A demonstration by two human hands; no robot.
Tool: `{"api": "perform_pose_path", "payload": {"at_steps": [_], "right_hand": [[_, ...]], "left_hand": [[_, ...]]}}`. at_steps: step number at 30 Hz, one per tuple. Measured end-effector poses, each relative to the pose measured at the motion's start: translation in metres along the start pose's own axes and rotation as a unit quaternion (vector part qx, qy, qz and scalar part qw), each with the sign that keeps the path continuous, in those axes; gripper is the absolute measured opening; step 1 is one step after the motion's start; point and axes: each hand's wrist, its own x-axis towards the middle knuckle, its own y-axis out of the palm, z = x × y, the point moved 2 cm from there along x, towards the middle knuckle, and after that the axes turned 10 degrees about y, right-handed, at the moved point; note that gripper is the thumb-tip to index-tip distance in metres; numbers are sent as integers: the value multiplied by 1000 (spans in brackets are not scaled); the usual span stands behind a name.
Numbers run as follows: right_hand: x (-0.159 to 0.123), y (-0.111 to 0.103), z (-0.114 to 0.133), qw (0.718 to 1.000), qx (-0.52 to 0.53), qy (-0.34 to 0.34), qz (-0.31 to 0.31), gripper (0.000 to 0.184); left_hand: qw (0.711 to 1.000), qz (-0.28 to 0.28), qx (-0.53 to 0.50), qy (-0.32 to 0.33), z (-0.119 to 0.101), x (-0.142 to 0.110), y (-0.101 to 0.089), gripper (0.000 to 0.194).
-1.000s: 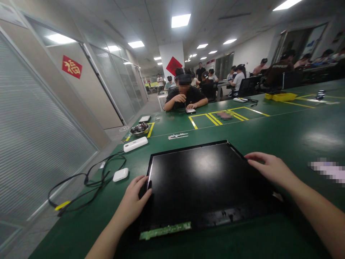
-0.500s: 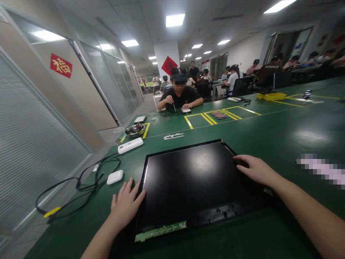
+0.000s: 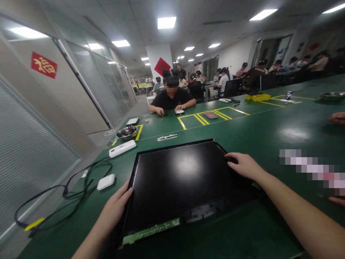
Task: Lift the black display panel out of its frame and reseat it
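A black LCD panel (image 3: 178,176) in a thin frame lies screen-up in front of me. A strip of green circuit board (image 3: 152,230) runs along its near left edge. My left hand (image 3: 117,201) is closed on the panel's left edge, thumb on top, the other fingers mostly hidden behind the frame. Over at the far right edge, my right hand (image 3: 242,164) grips the frame between thumb and fingers; its fingertips are partly hidden.
Left of the panel are a white power bank (image 3: 122,148), a white case (image 3: 106,182) and black cables (image 3: 86,190). Beyond it lie white scraps (image 3: 167,137) and a metal bowl (image 3: 127,132). A co-worker (image 3: 172,99) sits opposite. Another person's hand (image 3: 337,118) shows at right.
My left hand was spread beside the panel half a second ago and now wraps its left edge. The view has turned right. Opposite, the co-worker's hand with a tool has lowered.
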Motion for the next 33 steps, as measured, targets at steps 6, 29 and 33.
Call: {"api": "perform_pose_path", "payload": {"at_steps": [6, 29, 33], "right_hand": [[0, 0, 0, 1000, 15, 2, -3, 38], [2, 3, -1, 1000, 19, -1, -8, 33], [3, 4, -3, 1000, 18, -6, -5, 33]], "left_hand": [[952, -42, -229, -199, -28, -14, 6, 53], [939, -14, -280, -197, -20, -14, 12, 84], [925, -10, -308, -224, -22, -20, 14, 59]]}}
